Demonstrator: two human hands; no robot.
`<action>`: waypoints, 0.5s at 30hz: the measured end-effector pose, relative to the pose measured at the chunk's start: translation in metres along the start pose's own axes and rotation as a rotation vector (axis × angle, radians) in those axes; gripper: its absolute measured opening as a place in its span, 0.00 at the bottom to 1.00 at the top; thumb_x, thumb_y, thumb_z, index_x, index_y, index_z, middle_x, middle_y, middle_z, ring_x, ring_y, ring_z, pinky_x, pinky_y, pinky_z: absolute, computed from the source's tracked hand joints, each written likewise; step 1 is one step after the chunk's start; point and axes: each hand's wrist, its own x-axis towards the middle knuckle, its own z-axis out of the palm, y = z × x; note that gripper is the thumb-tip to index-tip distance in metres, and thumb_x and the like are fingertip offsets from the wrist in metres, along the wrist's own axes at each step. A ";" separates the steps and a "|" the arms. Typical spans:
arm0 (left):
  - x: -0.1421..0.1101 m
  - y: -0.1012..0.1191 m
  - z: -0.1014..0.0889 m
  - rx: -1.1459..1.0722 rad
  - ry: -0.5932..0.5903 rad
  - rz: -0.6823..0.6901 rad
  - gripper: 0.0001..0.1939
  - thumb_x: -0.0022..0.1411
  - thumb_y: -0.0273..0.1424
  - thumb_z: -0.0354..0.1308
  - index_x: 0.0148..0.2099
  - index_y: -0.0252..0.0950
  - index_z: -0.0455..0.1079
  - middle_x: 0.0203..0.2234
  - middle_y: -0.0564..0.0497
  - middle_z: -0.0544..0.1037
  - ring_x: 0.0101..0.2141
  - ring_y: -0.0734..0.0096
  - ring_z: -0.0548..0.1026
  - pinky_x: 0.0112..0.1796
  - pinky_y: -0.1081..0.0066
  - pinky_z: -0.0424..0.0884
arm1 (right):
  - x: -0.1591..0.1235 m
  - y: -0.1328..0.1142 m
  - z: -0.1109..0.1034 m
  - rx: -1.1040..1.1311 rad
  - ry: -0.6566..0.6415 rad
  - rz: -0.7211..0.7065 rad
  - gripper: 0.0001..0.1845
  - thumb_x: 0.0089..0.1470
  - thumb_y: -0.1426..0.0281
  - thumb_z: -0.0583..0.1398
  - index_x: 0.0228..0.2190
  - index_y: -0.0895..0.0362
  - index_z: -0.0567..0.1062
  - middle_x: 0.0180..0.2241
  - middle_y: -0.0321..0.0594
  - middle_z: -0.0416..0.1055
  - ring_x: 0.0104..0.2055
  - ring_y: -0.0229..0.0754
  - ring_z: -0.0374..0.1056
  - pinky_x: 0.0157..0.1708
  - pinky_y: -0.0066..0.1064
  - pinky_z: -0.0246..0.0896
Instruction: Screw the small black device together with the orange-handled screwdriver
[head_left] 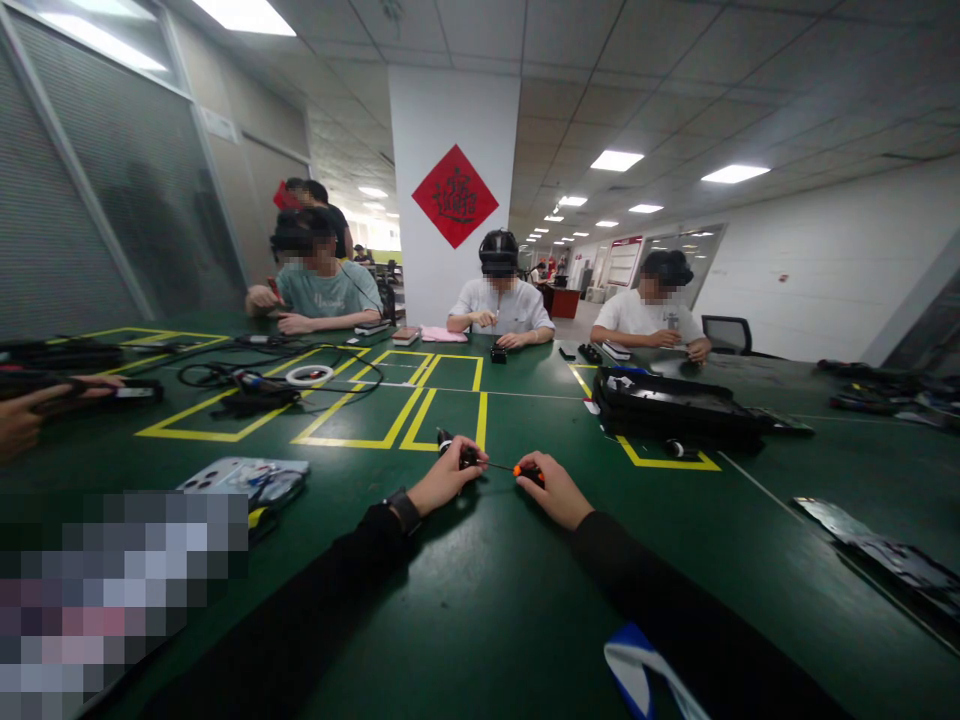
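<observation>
In the middle of the head view, my right hand (553, 488) is closed around the orange-and-black handle of a screwdriver (531, 474). Its thin metal shaft points left, and the tip meets a small black part (468, 457) in my left hand (448, 478). The fingers of that hand are wrapped round the part, so much of it is hidden and its exact kind does not show. A black end with a white band (445, 441) sticks up just behind my left fingers; I cannot tell whether it belongs to the same part.
Yellow tape outlines (352, 443) mark the green table (480, 610). A black tray-like case (675, 400) lies at right, cables (255, 385) at left. A metal-backed panel (247, 478) and a blue-white strap (637, 660) are nearer. Several people sit opposite; another person's hand (30, 415) is at left.
</observation>
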 end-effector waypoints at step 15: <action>-0.001 0.007 0.003 0.156 -0.003 0.054 0.11 0.51 0.32 0.57 0.37 0.36 0.61 0.33 0.53 0.71 0.36 0.73 0.69 0.43 0.68 0.63 | 0.000 -0.001 0.000 -0.034 0.038 -0.028 0.07 0.47 0.73 0.57 0.32 0.56 0.66 0.33 0.38 0.65 0.35 0.39 0.60 0.37 0.31 0.56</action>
